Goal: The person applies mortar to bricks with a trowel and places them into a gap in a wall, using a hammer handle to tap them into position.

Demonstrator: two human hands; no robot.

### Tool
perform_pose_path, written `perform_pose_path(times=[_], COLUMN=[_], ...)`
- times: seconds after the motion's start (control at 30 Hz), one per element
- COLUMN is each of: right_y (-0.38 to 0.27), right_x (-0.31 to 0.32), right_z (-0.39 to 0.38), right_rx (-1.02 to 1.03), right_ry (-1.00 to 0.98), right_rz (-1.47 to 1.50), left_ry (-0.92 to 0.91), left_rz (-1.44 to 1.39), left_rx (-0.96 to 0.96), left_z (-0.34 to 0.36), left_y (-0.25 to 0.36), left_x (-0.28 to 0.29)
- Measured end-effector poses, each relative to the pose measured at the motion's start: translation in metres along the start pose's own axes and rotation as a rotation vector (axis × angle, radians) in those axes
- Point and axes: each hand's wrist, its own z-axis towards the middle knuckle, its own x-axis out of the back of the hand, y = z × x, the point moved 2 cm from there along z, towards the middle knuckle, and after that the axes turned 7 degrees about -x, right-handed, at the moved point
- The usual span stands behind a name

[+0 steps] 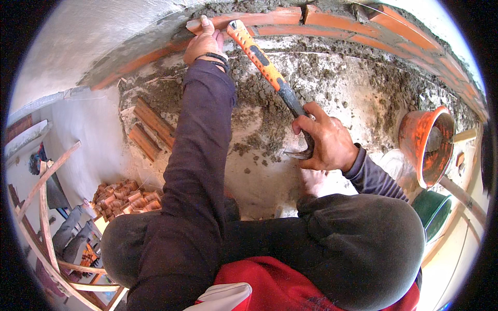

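My left hand (205, 44) grips the end of an orange brick (267, 16) on the top course of a low brick wall, its thumb pointing up against the brick. My right hand (324, 137) is closed round the dark head end of a hammer (263, 65), whose orange-and-black perforated handle slants up to the brick, with its tip just right of my left hand. Wet grey mortar (355, 10) shows along the wall, and crumbs of it lie over the pale surface below.
Loose bricks (150, 129) lie at left, beside a drop to a pile of bricks (122, 199) and timber framing (49, 217) below. At right are an orange bucket (415, 135), a green bucket (431, 210) and a pole (461, 197). A white wall (88, 36) rises behind.
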Motion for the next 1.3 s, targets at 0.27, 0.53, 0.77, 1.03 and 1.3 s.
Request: perform_pose_path(times=[0.27, 0.53, 0.77, 1.03, 1.3], right_y=[0.006, 0.026, 0.036, 0.045, 0.053], right_x=[-0.001, 0.001, -0.004, -0.011, -0.020], right_z=[-0.007, -0.030, -0.036, -0.053, -0.055], right_rx=[-0.021, -0.070, -0.115, -0.172, -0.136], right_ry=[0.044, 0.071, 0.120, 0.142, 0.183], right_rz=[-0.018, -0.029, -0.061, -0.002, 0.011], left_ry=[-0.011, 0.124, 0.063, 0.045, 0.047], left_rz=[-0.001, -0.088, -0.047, -0.124, -0.213], left_rx=[-0.098, -0.097, -0.035, 0.200, 0.335], left_z=[-0.004, -0.001, -0.003, -0.053, -0.043], left_y=[-0.001, -0.008, -0.006, -0.028, -0.026], left_x=[-0.005, -0.011, -0.014, -0.039, -0.062])
